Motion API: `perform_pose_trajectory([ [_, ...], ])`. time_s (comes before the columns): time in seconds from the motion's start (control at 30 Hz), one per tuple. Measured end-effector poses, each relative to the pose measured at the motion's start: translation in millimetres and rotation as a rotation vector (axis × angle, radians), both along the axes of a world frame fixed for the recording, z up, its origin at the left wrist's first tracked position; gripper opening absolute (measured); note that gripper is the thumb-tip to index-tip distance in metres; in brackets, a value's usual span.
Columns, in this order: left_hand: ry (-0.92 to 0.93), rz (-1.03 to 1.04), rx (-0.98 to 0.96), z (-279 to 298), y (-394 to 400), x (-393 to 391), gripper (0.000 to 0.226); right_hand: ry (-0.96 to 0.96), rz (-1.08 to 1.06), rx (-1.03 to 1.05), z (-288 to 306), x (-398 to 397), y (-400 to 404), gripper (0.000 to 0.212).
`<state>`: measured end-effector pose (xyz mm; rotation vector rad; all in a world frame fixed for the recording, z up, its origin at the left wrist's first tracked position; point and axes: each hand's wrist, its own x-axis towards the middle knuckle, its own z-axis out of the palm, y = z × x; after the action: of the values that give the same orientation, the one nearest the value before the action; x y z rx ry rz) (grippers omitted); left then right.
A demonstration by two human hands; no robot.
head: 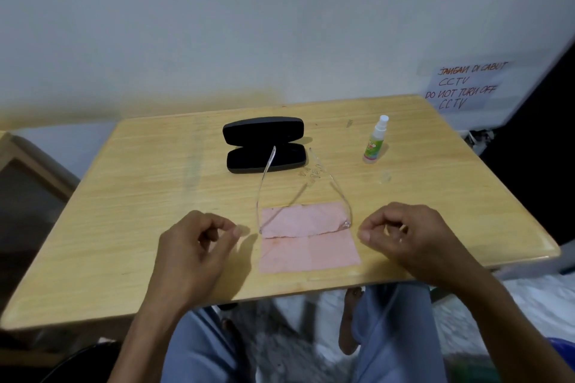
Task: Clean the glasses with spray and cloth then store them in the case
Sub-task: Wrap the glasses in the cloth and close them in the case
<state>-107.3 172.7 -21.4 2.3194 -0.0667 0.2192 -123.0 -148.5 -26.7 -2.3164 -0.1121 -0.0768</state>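
Both hands hover low over the near half of the wooden table [124, 196], one on each side of a pink cloth [311, 249]. On the left hand [193, 255] the fingers are curled loosely inward, thumb and forefinger tips close together, and nothing is held between them. The right hand [413, 239] mirrors it, fingers bent in a loose curl with the thumb pointing toward the cloth, also holding nothing.

That cloth lies flat near the table's front edge, between the 2 hands. Clear-framed glasses [347, 223] sit with their front on the cloth's far part, both temple arms unfolded and reaching away toward the far side of the table. Tip of the left temple arm overlaps the open black case [264, 144], which rests beyond the cloth with its lid tilted back. A small spray bottle [375, 141] with a white cap and green label stands upright to the right of the case, well apart from it. On the wall at right hangs a handwritten paper sign [466, 85].
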Motion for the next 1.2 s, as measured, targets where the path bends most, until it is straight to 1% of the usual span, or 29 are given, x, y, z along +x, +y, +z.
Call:
perform_pose_trajectory([
  [0.1, -0.007, -0.181, 0.063, -13.0, -4.3, -18.9, 0.003, -0.062, 0.153, -0.100, -12.2, -15.9, 9.1, 0.008],
  [0.17, -0.012, -0.244, 0.103, -20.7, -9.0, -21.5, 0.016, -0.071, 0.168, -0.134, -18.9, -16.7, 11.0, 0.022],
  [0.2, -0.007, -0.245, 0.120, -23.3, -11.1, -21.7, 0.021, -0.064, 0.139, -0.145, -21.1, -15.9, 10.7, 0.024],
  [0.27, 0.023, -0.225, 0.130, -25.9, -13.2, -21.8, 0.024, -0.053, 0.094, -0.170, -23.8, -14.4, 9.9, 0.018],
  [0.33, 0.059, -0.214, 0.107, -28.6, -12.8, -21.7, 0.022, -0.047, 0.090, -0.183, -26.3, -14.9, 9.9, 0.013],
  [0.43, 0.039, -0.177, 0.098, -28.0, -16.2, -23.0, 0.018, -0.062, 0.092, -0.168, -29.0, -15.0, 10.5, 0.006],
  [0.53, 0.008, -0.186, 0.083, -30.3, -19.0, -23.1, 0.007, -0.098, 0.100, -0.159, -30.9, -15.8, 13.5, 0.005],
  [0.63, -0.098, -0.214, 0.120, -33.7, -23.7, -20.5, 0.006, -0.201, 0.076, -0.164, -29.4, -13.9, 16.5, 0.008],
  [0.77, -0.332, -0.135, 0.144, -24.7, -35.2, -10.3, 0.007, -0.448, 0.017, -0.197, -21.1, -2.2, 22.4, 0.007],
  [0.83, -0.423, -0.088, 0.171, -22.4, -39.5, -2.2, 0.006, -0.559, 0.007, -0.259, -17.6, 4.6, 25.0, 0.008],
  [0.97, -0.503, -0.029, 0.248, -24.9, -45.9, 10.3, 0.003, -0.661, 0.023, -0.440, -20.2, 15.9, 28.8, 0.007],
  [1.03, -0.527, -0.008, 0.316, -27.3, -49.9, 12.9, 0.007, -0.693, 0.043, -0.515, -24.5, 18.9, 30.4, 0.005],
  [1.2, -0.540, 0.070, 0.425, -31.0, -57.2, 17.7, 0.017, -0.740, 0.038, -0.575, -26.4, 21.5, 35.6, 0.004],
])
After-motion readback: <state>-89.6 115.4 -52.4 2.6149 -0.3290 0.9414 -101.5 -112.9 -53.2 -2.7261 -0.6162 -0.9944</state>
